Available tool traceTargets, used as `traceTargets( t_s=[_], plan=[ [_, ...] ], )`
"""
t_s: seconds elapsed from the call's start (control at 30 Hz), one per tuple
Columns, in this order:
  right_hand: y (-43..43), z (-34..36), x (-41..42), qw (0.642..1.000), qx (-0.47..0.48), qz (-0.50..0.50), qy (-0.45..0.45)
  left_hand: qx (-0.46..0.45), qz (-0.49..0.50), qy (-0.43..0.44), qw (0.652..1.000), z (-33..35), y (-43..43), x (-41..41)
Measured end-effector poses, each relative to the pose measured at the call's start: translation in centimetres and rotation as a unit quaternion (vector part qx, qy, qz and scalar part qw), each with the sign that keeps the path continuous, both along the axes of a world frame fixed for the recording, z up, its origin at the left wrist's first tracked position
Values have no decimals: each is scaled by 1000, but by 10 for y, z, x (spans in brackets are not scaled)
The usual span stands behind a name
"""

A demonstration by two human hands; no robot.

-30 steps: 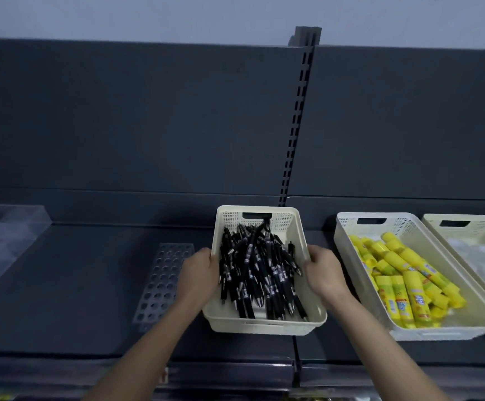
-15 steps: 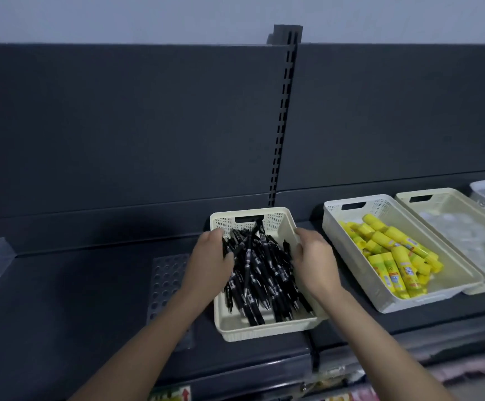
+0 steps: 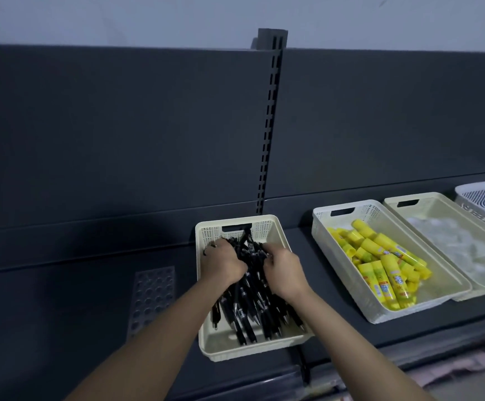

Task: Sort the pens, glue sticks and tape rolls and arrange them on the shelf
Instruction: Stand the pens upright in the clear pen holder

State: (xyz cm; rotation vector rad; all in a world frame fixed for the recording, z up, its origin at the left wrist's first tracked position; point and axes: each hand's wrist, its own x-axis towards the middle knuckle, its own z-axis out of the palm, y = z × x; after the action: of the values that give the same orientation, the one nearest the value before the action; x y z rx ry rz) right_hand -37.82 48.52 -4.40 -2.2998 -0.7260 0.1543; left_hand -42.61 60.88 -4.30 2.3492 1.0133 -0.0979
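Head view: both hands are down in the cream pen basket (image 3: 250, 350), which sits on the dark shelf (image 3: 61, 299) in line with the slotted upright (image 3: 268, 125). The left hand (image 3: 221, 263) and right hand (image 3: 283, 273) are side by side over the far half of the basket, fingers curled into the heap of black pens (image 3: 253, 308), each clutching a bundle. The rest of the pens lie loose, tips toward the near wall. Edges: the basket's back wall is close to the foot of the rear panel, and its front wall is close to the shelf's front lip (little margin there). To the right, a strip of bare shelf separates it from the white basket (image 3: 368, 212) of yellow glue sticks (image 3: 380, 264). That basket looks to be touching a second cream basket (image 3: 432, 199) with pale translucent contents, too blurred to name. A white slotted basket (image 3: 484, 198) is cut off by the right edge of the frame. To the left, a perforated plate (image 3: 151, 299) lies flat just beside the pen basket, with a wide run of open shelf beyond it. The rear panel above is plain.
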Motion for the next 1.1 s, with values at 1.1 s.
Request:
traceTargets(
  t_s=[1.1],
  plan=[
    [7,26,10,768,365,-179,496,-279,58,-355,890,30,17,-29]
  ],
)
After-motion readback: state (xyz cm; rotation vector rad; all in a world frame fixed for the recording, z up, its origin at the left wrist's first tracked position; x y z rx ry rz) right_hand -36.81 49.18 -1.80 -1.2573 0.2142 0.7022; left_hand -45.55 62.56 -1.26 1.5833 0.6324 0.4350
